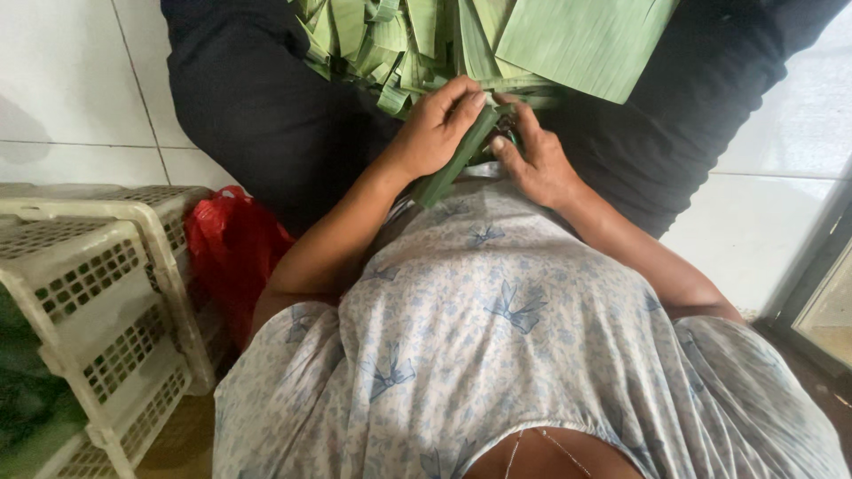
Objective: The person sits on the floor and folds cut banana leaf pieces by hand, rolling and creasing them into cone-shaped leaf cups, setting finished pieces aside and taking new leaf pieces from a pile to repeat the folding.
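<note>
1. Clearly, in the head view, the left hand (437, 131) is curled shut around a folded leaf strip (457, 158); the fingers (461, 96) wrap over its upper end and the thumb is tucked behind

2. That strip runs slantwise from the fingertips down toward the dress (497, 310), its lower end free and just touching the cloth

3. The right hand (535, 158) sits just beside the left, fingers bent and pinching the strip's top; how tight the pinch is I cannot tell, since the left fingers hide part of it

4. Both hands work over the lap, at the near edge of the leaf pile (417, 40); a broad flat leaf (586, 40) lies at the pile's far right corner

5. The pile rests on the dark trousers (257, 106), spread between the knees

6. To fold well, as I judge it, keep the left grip steady low on the strip and let the right fingertips do the creasing, pressing along the grain so the leaf bends without splitting

7. Keep the fold edges squared before pressing down, and hold the strip clear of the loose pieces behind so none get caught in it

8. At the left edge stand cream crates (98, 302), with a red bag (231, 248) between them and the leg, well apart from the hands
</note>
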Demonstrator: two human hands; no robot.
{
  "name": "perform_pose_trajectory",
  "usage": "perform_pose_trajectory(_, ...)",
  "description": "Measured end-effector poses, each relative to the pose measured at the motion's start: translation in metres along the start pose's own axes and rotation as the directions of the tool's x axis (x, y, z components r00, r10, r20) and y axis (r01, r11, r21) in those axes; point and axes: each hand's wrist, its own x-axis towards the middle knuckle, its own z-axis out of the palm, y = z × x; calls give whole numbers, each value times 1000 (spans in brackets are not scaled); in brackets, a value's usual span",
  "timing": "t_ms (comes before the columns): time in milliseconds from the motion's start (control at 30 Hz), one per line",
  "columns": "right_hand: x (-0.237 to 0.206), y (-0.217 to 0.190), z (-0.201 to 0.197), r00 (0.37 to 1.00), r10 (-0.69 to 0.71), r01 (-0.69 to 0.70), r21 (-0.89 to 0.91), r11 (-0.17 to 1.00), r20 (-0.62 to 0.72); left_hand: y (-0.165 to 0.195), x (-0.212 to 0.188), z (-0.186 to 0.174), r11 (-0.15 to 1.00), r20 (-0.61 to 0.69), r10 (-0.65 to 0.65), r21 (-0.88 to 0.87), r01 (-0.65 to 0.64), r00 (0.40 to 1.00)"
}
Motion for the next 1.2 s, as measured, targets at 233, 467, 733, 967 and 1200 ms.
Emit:
perform_pose_trajectory(233, 11, -60, -29, 975, -213, 221, -452, 864, 69, 41, -5, -8, 959, 53, 166, 223, -173, 985)
perform_pose_trajectory(467, 8, -39, -21, 939, -334, 320, -568, 759, 83, 43, -7, -4, 930, 73, 176, 316, -190, 982)
perform_pose_trajectory(733, 15, -9, 0, 966, -242, 242, -627, 741, 87, 2, -6, 2, 954, 108, 5, 299, -37, 994)
perform_pose_trajectory(967, 17, -28, -18, 954, -291, 289, -45, 956, -76, -25, 1, 0, 977, 120, -211, -4, 213, 970)
perform_pose_trajectory(1200, 24, -27, -26, 960, -17, 30, 44, 999, -279, 17, 16, -39, 559, 404, -194, -703, 439, 894)
